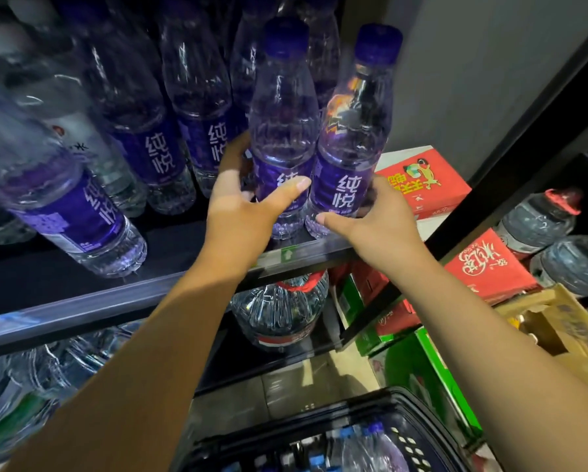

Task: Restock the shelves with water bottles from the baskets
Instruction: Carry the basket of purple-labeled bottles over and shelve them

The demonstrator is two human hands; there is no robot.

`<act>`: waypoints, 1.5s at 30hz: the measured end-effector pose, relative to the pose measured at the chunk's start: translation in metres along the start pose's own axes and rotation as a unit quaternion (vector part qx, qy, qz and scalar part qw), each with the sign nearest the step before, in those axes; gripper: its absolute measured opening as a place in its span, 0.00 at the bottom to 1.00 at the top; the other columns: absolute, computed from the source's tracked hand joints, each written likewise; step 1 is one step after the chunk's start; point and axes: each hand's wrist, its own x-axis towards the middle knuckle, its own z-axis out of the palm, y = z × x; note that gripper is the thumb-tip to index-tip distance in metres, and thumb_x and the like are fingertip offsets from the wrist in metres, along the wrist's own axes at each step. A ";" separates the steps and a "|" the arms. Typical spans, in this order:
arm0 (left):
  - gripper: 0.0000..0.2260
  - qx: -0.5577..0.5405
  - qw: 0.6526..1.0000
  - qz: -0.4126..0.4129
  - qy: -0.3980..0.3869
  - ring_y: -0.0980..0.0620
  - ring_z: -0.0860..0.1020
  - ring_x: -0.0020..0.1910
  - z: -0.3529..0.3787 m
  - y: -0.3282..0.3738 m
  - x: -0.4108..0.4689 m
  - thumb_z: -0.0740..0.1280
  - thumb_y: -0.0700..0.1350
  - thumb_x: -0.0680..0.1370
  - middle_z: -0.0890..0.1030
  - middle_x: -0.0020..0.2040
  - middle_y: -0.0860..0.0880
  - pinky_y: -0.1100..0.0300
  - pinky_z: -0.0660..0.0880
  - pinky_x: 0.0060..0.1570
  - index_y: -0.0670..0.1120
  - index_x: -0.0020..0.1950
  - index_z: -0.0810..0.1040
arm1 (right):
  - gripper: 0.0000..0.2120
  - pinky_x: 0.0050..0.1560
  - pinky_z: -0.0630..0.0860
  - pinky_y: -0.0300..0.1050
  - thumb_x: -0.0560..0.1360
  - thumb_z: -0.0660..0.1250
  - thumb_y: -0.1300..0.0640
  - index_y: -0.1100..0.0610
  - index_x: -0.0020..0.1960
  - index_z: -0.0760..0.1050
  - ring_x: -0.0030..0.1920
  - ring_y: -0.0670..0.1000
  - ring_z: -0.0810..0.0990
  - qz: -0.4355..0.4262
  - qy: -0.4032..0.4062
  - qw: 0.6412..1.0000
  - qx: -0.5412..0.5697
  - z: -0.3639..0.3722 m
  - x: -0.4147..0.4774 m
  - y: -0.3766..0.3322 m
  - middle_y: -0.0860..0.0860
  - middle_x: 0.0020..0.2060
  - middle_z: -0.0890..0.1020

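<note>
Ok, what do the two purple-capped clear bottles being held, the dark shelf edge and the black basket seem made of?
Purple-capped clear bottles in the left hand and right hand: thin glossy transparent plastic, given see-through ribbed walls and sharp highlights. Dark shelf edge: probably painted metal, smooth with a dull sheen. Black basket: likely moulded plastic, given its perforated wall.

Dim shop light, deep shadow at 11 o'clock, wall (473, 63) brightest at 2 o'clock, white glints on the left water bottle (282, 124) and right water bottle (354, 131) near centre, tilted bottle (64, 206) motion-blurred at 9 o'clock, shelf edge (115, 298) bowed by the wide lens
</note>
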 end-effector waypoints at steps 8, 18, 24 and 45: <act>0.24 0.167 0.983 -0.022 0.073 0.65 0.78 0.49 0.014 -0.019 -0.018 0.80 0.47 0.65 0.80 0.50 0.56 0.67 0.75 0.52 0.53 0.55 0.71 | 0.29 0.53 0.79 0.54 0.63 0.80 0.52 0.52 0.56 0.68 0.49 0.49 0.82 -0.005 0.015 1.000 -0.022 -0.001 0.013 -0.002 0.46 0.49 0.81; 0.16 0.273 0.958 -0.005 0.086 0.52 0.80 0.47 0.010 -0.018 -0.003 0.75 0.44 0.72 0.79 0.47 0.51 0.62 0.76 0.49 0.40 0.53 0.75 | 0.28 0.53 0.79 0.54 0.63 0.80 0.54 0.56 0.57 0.70 0.52 0.53 0.82 -0.006 -0.010 1.000 -0.005 0.005 0.035 -0.002 0.51 0.52 0.83; 0.17 0.275 0.957 -0.031 0.093 0.51 0.81 0.48 0.011 -0.021 -0.002 0.75 0.46 0.72 0.82 0.50 0.48 0.55 0.78 0.52 0.41 0.56 0.76 | 0.28 0.57 0.78 0.54 0.64 0.79 0.54 0.55 0.61 0.71 0.54 0.53 0.81 -0.008 -0.027 0.999 0.016 0.008 0.041 -0.003 0.51 0.54 0.83; 0.35 0.527 0.843 -0.031 -0.103 0.37 0.57 0.76 -0.024 -0.076 -0.278 0.59 0.60 0.78 0.60 0.76 0.36 0.39 0.58 0.72 0.39 0.76 0.58 | 0.30 0.60 0.67 0.51 0.71 0.72 0.55 0.67 0.68 0.67 0.58 0.62 0.72 -0.056 -0.035 0.974 -0.216 -0.038 -0.230 0.116 0.63 0.58 0.76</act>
